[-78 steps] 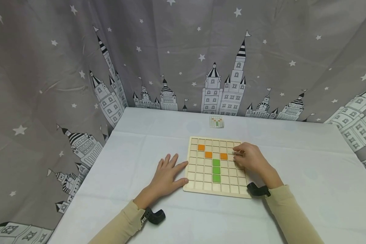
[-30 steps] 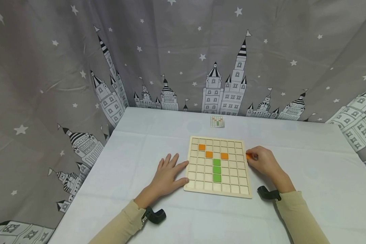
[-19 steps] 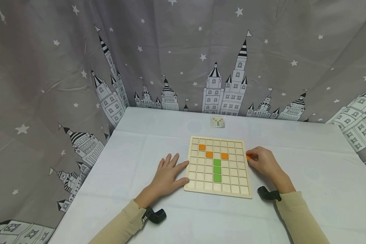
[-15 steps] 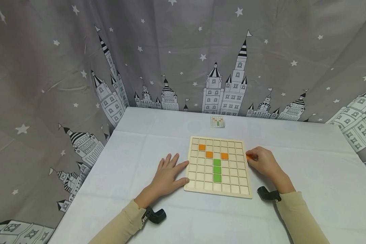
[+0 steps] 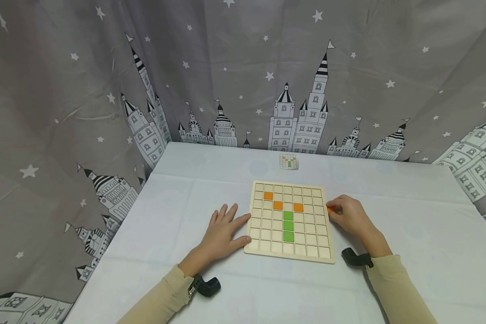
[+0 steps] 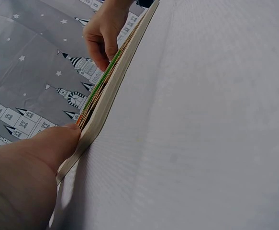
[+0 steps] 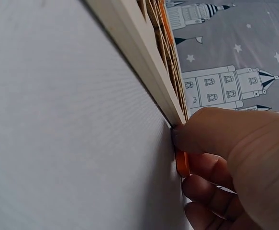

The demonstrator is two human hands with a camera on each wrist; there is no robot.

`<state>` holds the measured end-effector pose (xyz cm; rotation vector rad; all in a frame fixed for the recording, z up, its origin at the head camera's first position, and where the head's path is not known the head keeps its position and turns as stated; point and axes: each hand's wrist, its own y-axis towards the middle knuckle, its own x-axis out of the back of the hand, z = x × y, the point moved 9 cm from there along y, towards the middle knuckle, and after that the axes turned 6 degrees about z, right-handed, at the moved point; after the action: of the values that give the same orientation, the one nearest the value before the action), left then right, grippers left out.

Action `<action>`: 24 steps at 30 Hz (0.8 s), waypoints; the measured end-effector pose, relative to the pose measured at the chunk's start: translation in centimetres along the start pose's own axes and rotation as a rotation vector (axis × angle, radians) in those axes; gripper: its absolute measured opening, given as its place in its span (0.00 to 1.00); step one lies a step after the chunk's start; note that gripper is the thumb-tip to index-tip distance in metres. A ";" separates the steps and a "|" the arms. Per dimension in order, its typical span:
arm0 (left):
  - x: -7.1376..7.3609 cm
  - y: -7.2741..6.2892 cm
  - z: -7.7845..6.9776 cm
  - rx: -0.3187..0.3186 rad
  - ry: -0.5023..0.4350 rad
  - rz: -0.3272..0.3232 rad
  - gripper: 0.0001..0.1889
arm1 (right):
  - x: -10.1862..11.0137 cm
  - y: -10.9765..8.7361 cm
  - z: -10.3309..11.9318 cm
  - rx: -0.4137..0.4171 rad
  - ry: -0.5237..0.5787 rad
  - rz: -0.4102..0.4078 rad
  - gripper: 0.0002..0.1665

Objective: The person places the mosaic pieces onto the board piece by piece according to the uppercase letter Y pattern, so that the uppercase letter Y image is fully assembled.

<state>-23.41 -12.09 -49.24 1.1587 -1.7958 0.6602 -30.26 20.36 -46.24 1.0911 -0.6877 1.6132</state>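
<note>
A square wooden grid board (image 5: 266,245) lies on the table with three orange tiles (image 5: 298,207) and a column of three green tiles (image 5: 288,226) in its cells. My left hand (image 5: 218,236) rests at the board's left edge with fingers spread, thumb and index fingertip right at the rim. Just off the opposite edge, my right hand (image 5: 350,217) pinches another orange tile (image 7: 182,164) between thumb and fingers. In the right wrist view that tile sits low beside the board's side, partly covered by the thumb.
A small printed card (image 5: 289,162) with a grid pattern of orange and green squares lies behind the board. The white-covered table (image 5: 210,175) meets a grey curtain (image 5: 235,67) with castles and stars at its back and left.
My right hand has moved right, from over the board's right columns to beside its edge, where the orange tile shows in its fingers. It has since stayed there; my left hand keeps its place.
</note>
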 end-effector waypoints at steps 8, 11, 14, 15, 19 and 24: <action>-0.1 0.0 0.1 0.001 -0.001 -0.003 0.33 | 0.0 0.0 0.1 0.007 -0.002 0.001 0.14; -0.1 0.0 0.0 0.002 0.000 -0.003 0.33 | 0.1 -0.1 0.0 0.005 -0.003 0.002 0.13; -0.1 0.0 0.0 0.003 0.002 0.002 0.33 | 0.1 -0.1 -0.1 0.000 0.000 0.005 0.13; -0.1 0.0 -0.1 0.003 0.003 0.003 0.33 | 0.2 -0.1 -0.1 -0.001 0.001 0.005 0.13; -0.1 0.1 -0.1 0.004 0.005 0.009 0.33 | 0.5 -0.2 0.0 0.008 0.006 -0.007 0.11; -0.1 0.0 0.1 0.011 0.005 0.009 0.33 | 0.7 -0.1 0.2 0.010 0.016 -0.015 0.11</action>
<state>-23.46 -12.07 -49.36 1.1556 -1.7960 0.6785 -30.19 20.54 -45.51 1.0864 -0.6604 1.6127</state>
